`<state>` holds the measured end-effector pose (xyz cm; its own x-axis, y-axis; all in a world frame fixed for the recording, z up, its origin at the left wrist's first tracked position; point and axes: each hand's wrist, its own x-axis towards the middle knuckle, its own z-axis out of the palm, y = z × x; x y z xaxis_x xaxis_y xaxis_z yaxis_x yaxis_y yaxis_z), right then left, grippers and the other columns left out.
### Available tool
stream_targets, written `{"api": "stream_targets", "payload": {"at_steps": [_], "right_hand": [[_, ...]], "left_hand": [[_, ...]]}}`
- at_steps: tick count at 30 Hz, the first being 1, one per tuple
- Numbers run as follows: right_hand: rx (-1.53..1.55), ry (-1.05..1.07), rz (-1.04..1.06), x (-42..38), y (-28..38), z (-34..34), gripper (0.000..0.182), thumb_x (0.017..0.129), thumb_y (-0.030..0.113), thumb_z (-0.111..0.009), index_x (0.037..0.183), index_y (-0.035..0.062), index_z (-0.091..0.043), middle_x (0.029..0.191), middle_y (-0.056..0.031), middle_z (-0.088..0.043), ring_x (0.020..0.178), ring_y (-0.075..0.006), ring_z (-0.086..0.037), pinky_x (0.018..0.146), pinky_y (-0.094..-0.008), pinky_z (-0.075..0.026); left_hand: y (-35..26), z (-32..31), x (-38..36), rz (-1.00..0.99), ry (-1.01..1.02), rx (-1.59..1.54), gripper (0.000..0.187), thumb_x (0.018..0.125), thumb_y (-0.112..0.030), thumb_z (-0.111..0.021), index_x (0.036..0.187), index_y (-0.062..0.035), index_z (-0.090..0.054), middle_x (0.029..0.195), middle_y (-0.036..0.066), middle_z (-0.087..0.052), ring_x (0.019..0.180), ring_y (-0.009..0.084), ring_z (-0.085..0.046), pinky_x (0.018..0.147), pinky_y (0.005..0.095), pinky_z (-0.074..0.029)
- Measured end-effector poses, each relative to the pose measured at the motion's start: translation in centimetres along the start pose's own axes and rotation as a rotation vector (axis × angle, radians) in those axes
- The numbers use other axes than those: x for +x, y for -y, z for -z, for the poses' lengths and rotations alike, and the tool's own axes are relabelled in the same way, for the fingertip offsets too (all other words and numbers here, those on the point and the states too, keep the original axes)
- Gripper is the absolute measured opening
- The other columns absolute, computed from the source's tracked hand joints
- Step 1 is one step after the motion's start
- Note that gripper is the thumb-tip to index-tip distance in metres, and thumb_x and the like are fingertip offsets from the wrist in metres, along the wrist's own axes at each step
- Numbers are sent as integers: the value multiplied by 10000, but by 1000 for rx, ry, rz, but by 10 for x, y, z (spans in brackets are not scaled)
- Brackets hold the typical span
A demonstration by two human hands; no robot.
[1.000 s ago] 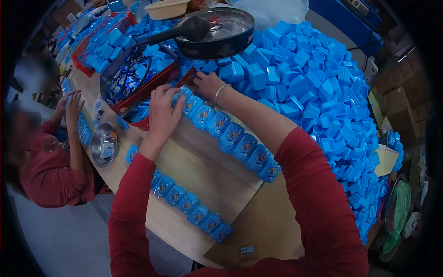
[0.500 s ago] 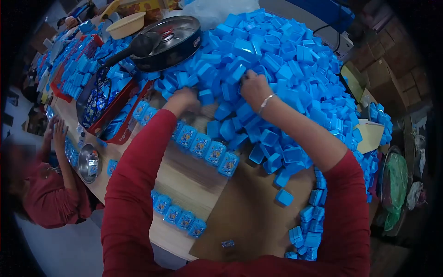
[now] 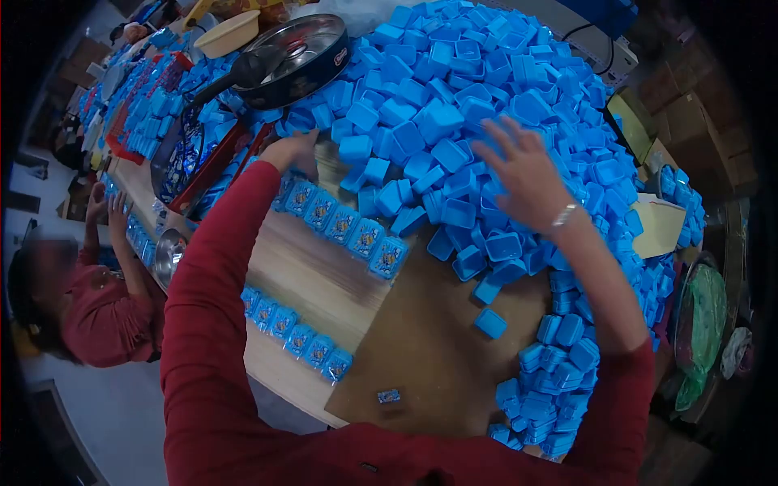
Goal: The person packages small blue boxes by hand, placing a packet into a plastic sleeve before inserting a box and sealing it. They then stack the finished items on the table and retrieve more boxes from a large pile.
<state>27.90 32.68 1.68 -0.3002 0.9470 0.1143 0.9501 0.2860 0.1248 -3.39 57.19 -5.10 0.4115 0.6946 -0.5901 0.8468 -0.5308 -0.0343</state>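
My right hand is over the big heap of small blue plastic boxes, its fingers spread and nothing in them. My left hand is at the heap's left edge, near the far end of a row of blue boxes with printed tops. Its fingers are blurred and partly turned away, so I cannot see whether they hold anything. A second row of printed boxes lies closer to me on the wooden table. Many heap boxes are open and hollow.
A black frying pan stands behind my left hand, beside a cream basin. Red crates hold more blue pieces. Blue box stacks lie by my right arm. A small printed packet lies on brown board. A co-worker sits left.
My right hand has drawn back to the right from the heap, and its fingers have opened out. My left hand has shifted left. The camera view has moved slightly.
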Motion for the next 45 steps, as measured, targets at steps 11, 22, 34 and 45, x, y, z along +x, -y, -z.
{"api": "stream_targets", "payload": {"at_steps": [11,22,34,45], "right_hand": [[-143,259,375,134,128,-117,340,788,241,-607,1127,246,-618,1293,-77,-454,1181,-298,-404,815,-452,-400],[-96,280,202,135,110,-98,388,661,259,-712,1039,213,-640,1010,-40,-560,972,-230,-489,610,-363,-404],[-100,-60,-109,24,-35,14,510,533,159,-750,995,109,-542,979,-119,-537,948,-323,-530,674,-409,-480],[7,-296,-554,-75,-100,15,749,675,151,-744,1337,146,-394,1285,-143,-463,1193,-348,-452,913,-416,-457]], "left_hand": [[-24,-28,22,37,-26,72,1030,597,-80,-792,1423,-60,-178,1384,274,-257,1210,495,-371,971,497,-408],[-48,-47,40,-290,-271,-304,548,635,-235,-739,1092,-5,-544,1009,265,-601,919,407,-588,802,463,-475],[-203,64,38,-770,-677,-509,619,711,-151,-709,1270,-66,-457,1125,221,-551,1032,334,-562,841,401,-470],[4,1,8,158,105,128,1195,533,-461,-821,1446,-54,-167,1417,265,-280,1240,426,-394,1005,427,-379]]}}
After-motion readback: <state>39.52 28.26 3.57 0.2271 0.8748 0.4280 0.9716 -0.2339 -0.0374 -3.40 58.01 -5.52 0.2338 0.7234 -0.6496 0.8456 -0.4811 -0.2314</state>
